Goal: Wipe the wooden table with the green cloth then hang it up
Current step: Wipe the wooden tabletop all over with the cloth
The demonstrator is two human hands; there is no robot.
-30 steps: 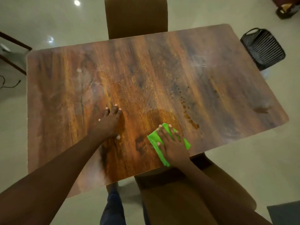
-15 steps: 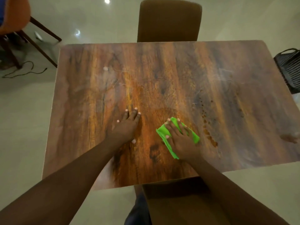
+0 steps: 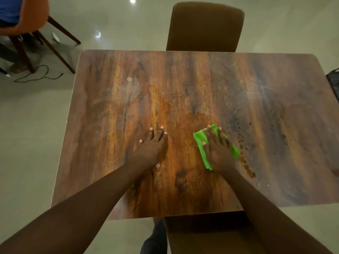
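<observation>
The wooden table [image 3: 183, 85] fills the middle of the head view. A folded green cloth [image 3: 200, 139] lies on it right of centre, and my right hand [image 3: 218, 151] presses flat on the cloth with straight, spread fingers. My left hand [image 3: 148, 149] rests flat on the bare wood a little to the left, fingers straight. A line of dark drops and stains [image 3: 245, 162] runs just right of the cloth. A small pale spot [image 3: 129, 79] sits on the far left part of the table.
A brown chair [image 3: 205, 26] stands at the far side, and another brown chair [image 3: 211, 235] is tucked under the near edge. An orange chair [image 3: 27, 21] and a black cable [image 3: 36, 77] are on the floor at far left. A black basket [image 3: 334, 77] peeks in at right.
My right hand has slid the cloth slightly away from me and to the right, towards the stains. My head has shifted, so the table sits squarer in view. The left hand stays planted.
</observation>
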